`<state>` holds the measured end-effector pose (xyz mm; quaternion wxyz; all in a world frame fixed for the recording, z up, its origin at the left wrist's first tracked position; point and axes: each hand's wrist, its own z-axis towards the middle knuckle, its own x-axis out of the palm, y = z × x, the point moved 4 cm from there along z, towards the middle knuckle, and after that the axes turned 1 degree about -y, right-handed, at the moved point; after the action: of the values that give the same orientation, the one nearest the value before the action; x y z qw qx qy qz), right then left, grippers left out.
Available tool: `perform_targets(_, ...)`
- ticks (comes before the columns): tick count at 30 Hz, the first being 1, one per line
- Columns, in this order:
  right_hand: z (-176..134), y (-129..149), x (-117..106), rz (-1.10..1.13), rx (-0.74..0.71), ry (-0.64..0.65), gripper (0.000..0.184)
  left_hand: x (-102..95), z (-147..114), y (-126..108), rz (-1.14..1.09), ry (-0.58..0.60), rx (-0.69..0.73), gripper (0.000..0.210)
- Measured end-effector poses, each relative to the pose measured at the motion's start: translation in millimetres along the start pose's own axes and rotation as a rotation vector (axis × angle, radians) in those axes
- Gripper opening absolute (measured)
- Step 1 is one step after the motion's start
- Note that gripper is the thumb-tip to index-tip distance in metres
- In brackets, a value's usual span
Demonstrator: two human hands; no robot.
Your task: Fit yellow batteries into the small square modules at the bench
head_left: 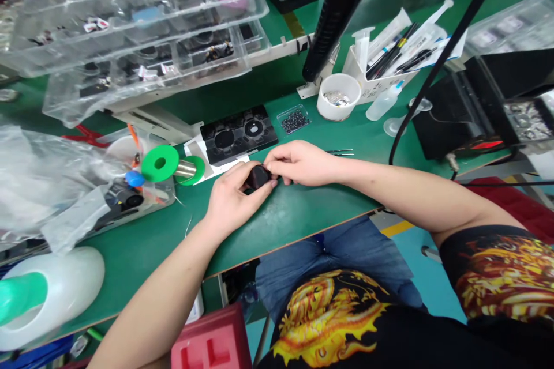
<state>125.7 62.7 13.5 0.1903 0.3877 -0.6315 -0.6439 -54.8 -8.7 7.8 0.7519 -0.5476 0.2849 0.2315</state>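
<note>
A small black rounded part [259, 176] is held just above the green bench, too small to name its kind. My left hand [234, 192] is closed around it, with thumb and fingers on its sides. Against its right side, the thumb and forefinger of my right hand [300, 165] pinch together; whatever lies between them is hidden. Behind the hands lies a flat black panel with round openings [239, 134] on white paper. A clear tray of tiny dark screws [294, 119] sits to its right. Thin dark tweezers [341, 153] rest past my right wrist.
At left stand a solder wire spool [185, 169], a bin with plastic bags [47, 179] and a white bottle [82, 282]. Clear drawer trays [147, 29] rise behind. A white cup [340, 95], a pen box [367, 89] and a black hanging cable [437, 63] are at right.
</note>
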Motion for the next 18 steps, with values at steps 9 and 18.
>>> perform_targets(9,0.7,0.0,-1.9,-0.123,0.021,0.025,0.021,0.6,-1.0,7.8,-0.027,-0.031,-0.048,0.031)
perform_targets(18,2.2,2.2,-5.3,-0.106,0.043,0.092,0.021,1.9,-3.4,10.3,0.250,-0.007,-0.096,0.039)
